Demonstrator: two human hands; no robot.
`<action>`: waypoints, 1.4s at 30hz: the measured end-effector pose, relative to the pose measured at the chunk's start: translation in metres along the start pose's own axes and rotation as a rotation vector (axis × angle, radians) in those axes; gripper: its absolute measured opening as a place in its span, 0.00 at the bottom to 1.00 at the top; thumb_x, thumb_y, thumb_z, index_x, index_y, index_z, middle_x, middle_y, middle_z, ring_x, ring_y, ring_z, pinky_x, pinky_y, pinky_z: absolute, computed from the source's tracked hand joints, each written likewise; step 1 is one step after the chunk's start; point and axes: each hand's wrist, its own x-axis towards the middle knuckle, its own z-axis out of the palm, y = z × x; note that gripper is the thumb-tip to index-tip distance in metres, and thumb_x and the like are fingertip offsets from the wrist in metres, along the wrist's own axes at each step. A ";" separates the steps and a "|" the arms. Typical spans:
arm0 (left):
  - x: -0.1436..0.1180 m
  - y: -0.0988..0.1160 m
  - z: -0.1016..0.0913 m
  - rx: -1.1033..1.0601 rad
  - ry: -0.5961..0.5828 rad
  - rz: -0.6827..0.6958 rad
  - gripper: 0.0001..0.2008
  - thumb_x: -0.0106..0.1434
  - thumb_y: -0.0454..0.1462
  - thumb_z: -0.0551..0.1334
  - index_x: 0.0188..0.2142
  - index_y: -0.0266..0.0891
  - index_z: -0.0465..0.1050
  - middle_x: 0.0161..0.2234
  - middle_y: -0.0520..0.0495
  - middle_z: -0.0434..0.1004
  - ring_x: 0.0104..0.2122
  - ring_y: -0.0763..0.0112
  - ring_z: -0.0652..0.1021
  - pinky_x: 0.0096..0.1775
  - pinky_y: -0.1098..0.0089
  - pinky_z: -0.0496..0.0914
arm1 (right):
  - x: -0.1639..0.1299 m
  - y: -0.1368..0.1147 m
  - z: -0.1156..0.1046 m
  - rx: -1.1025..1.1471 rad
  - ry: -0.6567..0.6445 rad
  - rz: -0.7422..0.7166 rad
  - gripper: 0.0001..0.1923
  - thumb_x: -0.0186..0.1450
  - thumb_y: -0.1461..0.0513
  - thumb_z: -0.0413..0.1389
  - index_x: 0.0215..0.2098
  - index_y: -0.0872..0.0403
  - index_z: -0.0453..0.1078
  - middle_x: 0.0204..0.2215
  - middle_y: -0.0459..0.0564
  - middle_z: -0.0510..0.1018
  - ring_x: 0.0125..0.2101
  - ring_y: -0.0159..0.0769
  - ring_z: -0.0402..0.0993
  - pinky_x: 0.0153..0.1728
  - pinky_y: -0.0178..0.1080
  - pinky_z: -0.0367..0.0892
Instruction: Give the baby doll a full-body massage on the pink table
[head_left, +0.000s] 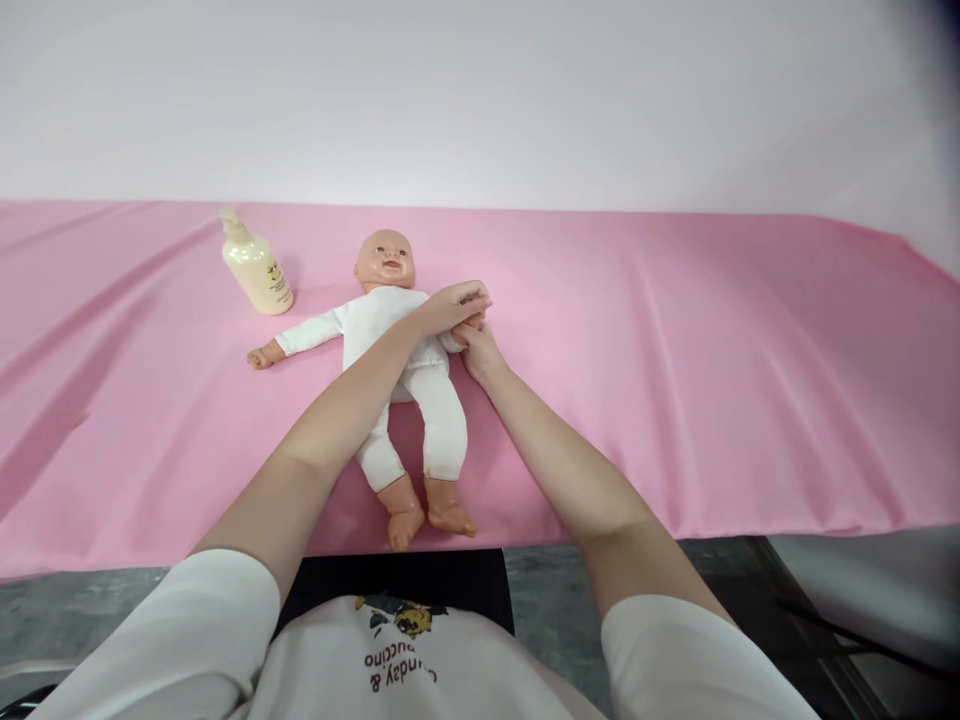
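A baby doll [379, 325] with a white cloth body lies face up, its head toward the far side and its feet near the table's front edge. My right hand [481, 350] is closed around the doll's hand on the right side of its body. From above, my left hand [452, 306] reaches across the doll's chest, its fingers curved over that same small hand. Between my fingers the doll's hand is mostly hidden. The doll's other arm [311, 332] stretches out to the left, and my left forearm covers part of its torso and one leg.
A cream-coloured pump bottle [256, 268] stands beyond the doll's outstretched arm, at the left. Pink cloth [712, 380] with shallow folds covers the table. Behind it rises a white backdrop [480, 100].
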 end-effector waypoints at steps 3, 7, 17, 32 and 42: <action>0.002 -0.004 -0.002 0.016 -0.040 0.001 0.16 0.57 0.44 0.67 0.40 0.39 0.68 0.34 0.51 0.73 0.36 0.69 0.75 0.40 0.68 0.68 | 0.000 -0.002 0.002 0.025 -0.014 -0.071 0.14 0.47 0.63 0.67 0.31 0.48 0.71 0.32 0.42 0.81 0.44 0.37 0.80 0.48 0.39 0.75; 0.003 -0.005 -0.003 0.102 -0.074 -0.005 0.11 0.57 0.44 0.65 0.34 0.39 0.71 0.34 0.51 0.74 0.37 0.69 0.74 0.43 0.67 0.68 | 0.001 -0.001 0.003 0.049 -0.003 -0.067 0.16 0.45 0.64 0.67 0.31 0.47 0.70 0.32 0.41 0.81 0.45 0.37 0.79 0.51 0.39 0.75; 0.004 -0.010 -0.004 0.102 -0.067 0.026 0.08 0.62 0.39 0.59 0.35 0.37 0.75 0.34 0.48 0.79 0.37 0.70 0.78 0.44 0.68 0.70 | -0.001 -0.002 0.006 0.083 0.033 -0.043 0.15 0.46 0.65 0.64 0.32 0.48 0.72 0.32 0.42 0.81 0.37 0.35 0.79 0.42 0.37 0.75; 0.007 -0.017 -0.007 -0.124 -0.130 -0.006 0.13 0.60 0.36 0.66 0.45 0.35 0.79 0.45 0.40 0.82 0.45 0.67 0.81 0.49 0.67 0.74 | -0.001 -0.004 0.004 0.051 0.031 -0.005 0.11 0.48 0.64 0.65 0.31 0.50 0.75 0.31 0.43 0.82 0.38 0.37 0.80 0.43 0.40 0.74; 0.011 -0.023 -0.006 -0.046 -0.082 0.028 0.09 0.65 0.33 0.60 0.43 0.34 0.77 0.44 0.41 0.82 0.44 0.68 0.81 0.49 0.67 0.74 | 0.001 -0.002 0.001 0.100 0.027 0.008 0.13 0.48 0.63 0.67 0.34 0.50 0.76 0.32 0.44 0.83 0.37 0.36 0.80 0.44 0.38 0.75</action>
